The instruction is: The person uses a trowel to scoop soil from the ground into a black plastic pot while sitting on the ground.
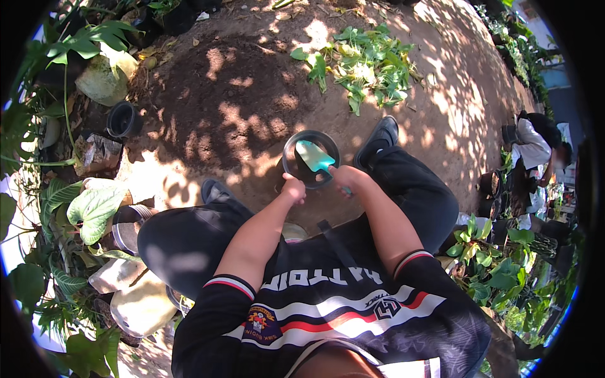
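Observation:
A round black plastic pot (334,141) stands on the ground between my feet. My left hand (294,189) is at its near left rim, with the thumb up against the rim and the fingers curled. My right hand (349,180) is closed around the handle of a turquoise hand trowel (313,156), whose blade lies over the pot's opening. The blade hides part of the inside of the pot, so how much soil it holds cannot be told. Beyond the pot spreads a patch of dark loose soil (212,99).
Cut green leaves (373,66) lie in a heap beyond my right foot. An empty black pot (124,119), rocks (106,78) and leafy plants line the left side. Potted plants (472,241) stand at the right, where another person (536,141) bends over.

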A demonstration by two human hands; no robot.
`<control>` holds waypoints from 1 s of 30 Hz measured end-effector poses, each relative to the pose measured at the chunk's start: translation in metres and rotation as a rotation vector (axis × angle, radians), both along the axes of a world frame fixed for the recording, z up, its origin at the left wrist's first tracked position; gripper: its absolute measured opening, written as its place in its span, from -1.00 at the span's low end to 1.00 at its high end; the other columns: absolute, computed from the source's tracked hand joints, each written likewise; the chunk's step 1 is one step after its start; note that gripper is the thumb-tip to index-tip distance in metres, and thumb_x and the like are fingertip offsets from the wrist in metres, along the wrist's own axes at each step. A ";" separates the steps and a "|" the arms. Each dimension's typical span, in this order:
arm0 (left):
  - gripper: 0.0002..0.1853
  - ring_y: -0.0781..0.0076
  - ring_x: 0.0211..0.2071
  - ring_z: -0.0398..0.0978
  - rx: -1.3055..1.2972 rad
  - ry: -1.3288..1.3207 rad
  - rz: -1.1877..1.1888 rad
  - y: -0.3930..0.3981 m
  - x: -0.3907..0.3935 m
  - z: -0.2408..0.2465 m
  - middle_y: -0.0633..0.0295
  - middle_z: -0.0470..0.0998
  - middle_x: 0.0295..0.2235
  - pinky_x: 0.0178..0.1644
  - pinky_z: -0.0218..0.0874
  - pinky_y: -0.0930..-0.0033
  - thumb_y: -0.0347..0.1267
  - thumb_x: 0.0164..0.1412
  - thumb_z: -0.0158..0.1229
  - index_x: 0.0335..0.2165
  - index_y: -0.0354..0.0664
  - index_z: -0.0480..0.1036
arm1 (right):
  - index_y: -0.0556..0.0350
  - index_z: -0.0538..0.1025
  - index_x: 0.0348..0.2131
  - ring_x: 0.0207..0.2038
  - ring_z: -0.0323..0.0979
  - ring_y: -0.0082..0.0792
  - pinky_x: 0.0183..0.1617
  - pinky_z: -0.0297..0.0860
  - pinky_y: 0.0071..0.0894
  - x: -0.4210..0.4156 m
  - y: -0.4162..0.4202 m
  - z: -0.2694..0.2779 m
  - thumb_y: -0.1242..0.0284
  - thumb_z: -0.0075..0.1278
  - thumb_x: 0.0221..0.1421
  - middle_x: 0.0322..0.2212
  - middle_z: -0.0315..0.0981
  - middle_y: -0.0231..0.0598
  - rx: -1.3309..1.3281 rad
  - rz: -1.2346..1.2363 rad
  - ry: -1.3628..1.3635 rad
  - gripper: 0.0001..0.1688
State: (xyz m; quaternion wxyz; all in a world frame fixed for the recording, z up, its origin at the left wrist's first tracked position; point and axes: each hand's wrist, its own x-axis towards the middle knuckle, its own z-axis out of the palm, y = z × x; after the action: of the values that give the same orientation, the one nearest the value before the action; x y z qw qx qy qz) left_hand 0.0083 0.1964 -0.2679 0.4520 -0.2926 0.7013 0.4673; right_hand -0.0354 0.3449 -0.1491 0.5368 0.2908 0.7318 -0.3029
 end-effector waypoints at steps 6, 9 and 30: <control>-0.53 0.17 -0.38 0.47 -0.191 0.042 -0.221 -0.018 -0.014 0.008 0.03 0.47 -0.38 -0.33 0.26 0.20 -0.22 0.09 -0.23 -0.04 -0.19 0.00 | 0.11 0.25 -0.57 -0.74 0.08 -0.50 -0.68 0.12 -0.42 0.005 -0.001 -0.008 0.00 -0.47 0.11 -0.75 0.06 -0.41 -0.048 0.013 -0.010 -0.43; -0.62 0.10 -0.23 0.40 -0.454 0.281 -0.221 -0.017 -0.022 0.030 -0.03 0.44 -0.29 -0.15 0.16 0.12 -0.19 0.11 -0.24 -0.15 -0.18 0.13 | 0.19 0.30 -0.57 -0.74 0.14 -0.45 -0.67 0.17 -0.36 0.002 0.000 0.002 0.02 -0.47 0.12 -0.74 0.14 -0.34 -0.041 0.071 0.034 -0.39; -0.57 0.32 -0.73 0.41 0.178 0.033 0.035 -0.026 -0.015 0.005 -0.08 0.39 -0.49 -0.81 0.15 0.53 -0.53 0.05 -0.36 -0.11 -0.31 -0.29 | 0.23 0.47 -0.40 -0.48 0.44 -0.27 -0.35 0.32 -0.31 -0.011 0.006 -0.010 -0.01 -0.37 0.07 -0.52 0.44 -0.08 0.227 0.471 0.188 -0.35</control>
State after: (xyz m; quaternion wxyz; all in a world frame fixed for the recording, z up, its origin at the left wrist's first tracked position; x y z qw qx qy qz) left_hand -0.0065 0.1701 -0.2632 0.4563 -0.2558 0.6592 0.5402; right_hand -0.0461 0.3504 -0.1589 0.4862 0.1417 0.8550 -0.1117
